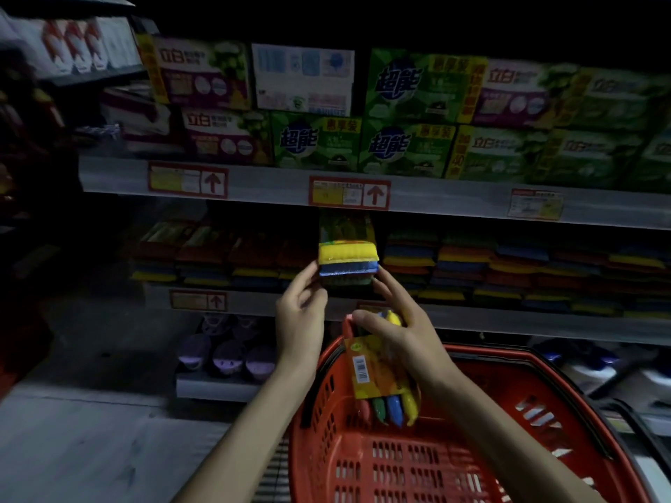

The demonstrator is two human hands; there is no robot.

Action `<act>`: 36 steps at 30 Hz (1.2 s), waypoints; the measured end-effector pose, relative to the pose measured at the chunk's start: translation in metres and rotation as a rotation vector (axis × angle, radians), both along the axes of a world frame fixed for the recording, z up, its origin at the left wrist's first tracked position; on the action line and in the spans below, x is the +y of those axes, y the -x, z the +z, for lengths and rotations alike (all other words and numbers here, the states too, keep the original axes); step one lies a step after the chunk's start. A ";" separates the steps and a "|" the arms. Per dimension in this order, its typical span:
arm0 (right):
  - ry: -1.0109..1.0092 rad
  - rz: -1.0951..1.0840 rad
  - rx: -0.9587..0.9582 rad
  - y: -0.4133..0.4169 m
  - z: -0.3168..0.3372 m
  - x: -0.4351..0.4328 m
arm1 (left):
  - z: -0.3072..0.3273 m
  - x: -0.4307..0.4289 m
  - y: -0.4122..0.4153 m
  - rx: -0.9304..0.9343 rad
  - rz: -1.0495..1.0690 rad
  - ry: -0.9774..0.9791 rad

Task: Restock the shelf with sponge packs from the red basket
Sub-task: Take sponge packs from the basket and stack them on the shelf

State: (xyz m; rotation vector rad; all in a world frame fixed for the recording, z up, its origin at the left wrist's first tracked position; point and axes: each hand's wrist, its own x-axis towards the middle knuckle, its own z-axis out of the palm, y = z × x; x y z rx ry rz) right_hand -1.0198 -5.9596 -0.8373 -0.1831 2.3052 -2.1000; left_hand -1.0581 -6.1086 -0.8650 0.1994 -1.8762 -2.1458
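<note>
1. The left grip (301, 314) pinches the left edge of the yellow-and-blue stacked sponge pack in clear film (348, 261). This pack is off the basket and held at the front of the grey middle shelf (508, 323), between the rows of stacked sponge packs (461, 263).
2. The right grip (399, 334) clamps a second sponge pack with an orange barcode card (377, 379) under its thumb, above the red plastic basket (501, 357). Its extended fingertips (377, 283) steady the right edge of the first pack.
3. Level the first pack before insertion. It appears to face a slot between the rows, so push it straight back rather than at an angle.
4. Seat it flush with the neighbouring stacks. A skewed entry is likely to drag the film against them.
5. Caution: the right grip does two jobs. Do not relax the thumb while guiding, or the second pack may drop into the basket.
6. Let go with the left grip only once the pack rests on the shelf.
</note>
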 end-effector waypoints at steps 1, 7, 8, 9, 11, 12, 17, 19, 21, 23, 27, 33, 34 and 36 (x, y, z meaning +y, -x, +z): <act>-0.011 -0.004 0.000 0.002 0.000 0.000 | 0.000 0.001 0.003 -0.004 -0.004 0.000; 0.024 -0.049 -0.048 0.015 0.000 0.001 | -0.001 0.008 0.017 -0.019 -0.018 -0.013; 0.020 -0.066 -0.064 0.018 -0.001 0.001 | -0.001 0.009 0.019 -0.020 -0.009 -0.007; 0.016 -0.077 -0.080 0.019 -0.001 0.002 | -0.002 0.010 0.021 -0.023 0.001 0.003; 0.026 -0.083 -0.106 0.022 -0.002 0.002 | 0.000 0.012 0.023 -0.026 0.017 0.033; 0.031 -0.083 -0.116 0.024 -0.002 0.002 | 0.000 0.013 0.024 -0.023 0.026 0.049; 0.002 -0.089 -0.119 0.029 0.000 0.002 | 0.004 0.016 0.027 -0.009 0.069 0.112; -0.012 -0.095 -0.119 0.029 0.002 0.003 | 0.003 0.017 0.028 -0.011 0.081 0.131; -0.021 -0.096 -0.124 0.029 0.004 0.004 | 0.003 0.018 0.028 -0.008 0.093 0.150; -0.030 -0.096 -0.128 0.028 0.006 0.005 | 0.003 0.019 0.028 -0.014 0.101 0.157; -0.050 -0.091 -0.099 0.026 0.009 0.007 | 0.001 0.018 0.031 -0.011 0.119 0.150; -0.161 -0.084 -0.087 0.020 0.009 0.019 | -0.003 0.022 0.031 -0.043 0.171 0.088; -0.179 -0.080 -0.089 0.018 0.009 0.023 | -0.003 0.023 0.030 -0.051 0.182 0.062; -0.218 -0.069 -0.097 0.014 0.009 0.030 | -0.002 0.027 0.031 -0.073 0.206 0.017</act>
